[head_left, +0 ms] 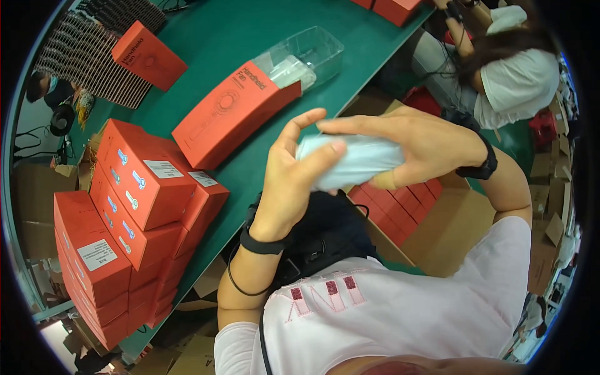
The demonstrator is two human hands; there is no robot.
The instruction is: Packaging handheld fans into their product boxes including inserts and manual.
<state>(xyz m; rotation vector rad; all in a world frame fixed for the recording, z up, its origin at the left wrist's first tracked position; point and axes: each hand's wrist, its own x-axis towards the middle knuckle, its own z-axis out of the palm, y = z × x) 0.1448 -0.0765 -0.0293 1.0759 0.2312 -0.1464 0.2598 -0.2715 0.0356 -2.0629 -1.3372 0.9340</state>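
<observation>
A pale blue, rounded bundle point(365, 164) is held up in front of my chest, over the table's near edge. Motion blurs it, and whether it is wrapped in a bag is hard to make out. My left hand point(294, 164) grips its left end, thumb across the front. Around its right end my right hand point(431, 140) is closed, fingers over the top and thumb below. Beyond my left hand, an orange-red carton point(231, 115) lies on the green table point(250, 28). A clear plastic tray point(322, 53) lies against the carton's far end, with a whitish piece point(287, 72) inside.
Stacked orange-red cartons point(147, 200) stand at the left table edge. Another red carton point(150, 56) lies by a striped stack point(87, 53) at the far left. Below my right hand, an open cardboard box point(453, 231) holds several red cartons. A co-worker point(512, 75) sits at far right.
</observation>
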